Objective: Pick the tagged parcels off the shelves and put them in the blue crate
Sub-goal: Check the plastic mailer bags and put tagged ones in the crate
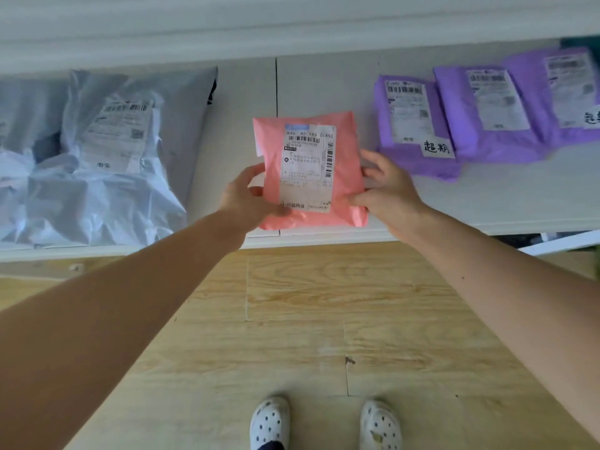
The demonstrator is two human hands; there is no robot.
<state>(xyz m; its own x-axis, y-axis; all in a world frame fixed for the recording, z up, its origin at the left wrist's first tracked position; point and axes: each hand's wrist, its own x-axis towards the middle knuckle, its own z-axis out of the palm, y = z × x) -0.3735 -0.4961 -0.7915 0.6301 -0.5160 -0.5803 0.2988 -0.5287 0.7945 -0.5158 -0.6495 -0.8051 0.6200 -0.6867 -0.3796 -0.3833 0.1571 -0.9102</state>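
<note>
The left hand (243,199) and right hand (386,186) hold the pink parcel (308,170) by its sides, fingers (373,159) curled on its edges, over the front of the shelf (487,196) (the blue crate is nowhere in sight), while hand-tagged purple parcels (406,159) lie unpicked alongside.

Both hands, left hand (243,198) and right hand (388,190), grip a pink parcel (310,170) over the white shelf (487,196), between grey parcels (97,164) and purple parcels (461,118).

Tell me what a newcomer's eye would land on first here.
The pink parcel at centre, gripped at its sides by the left hand and right hand above the white shelf. Right of it lie three purple parcels, the nearest bearing a handwritten tag; grey bags sit far left.
</note>
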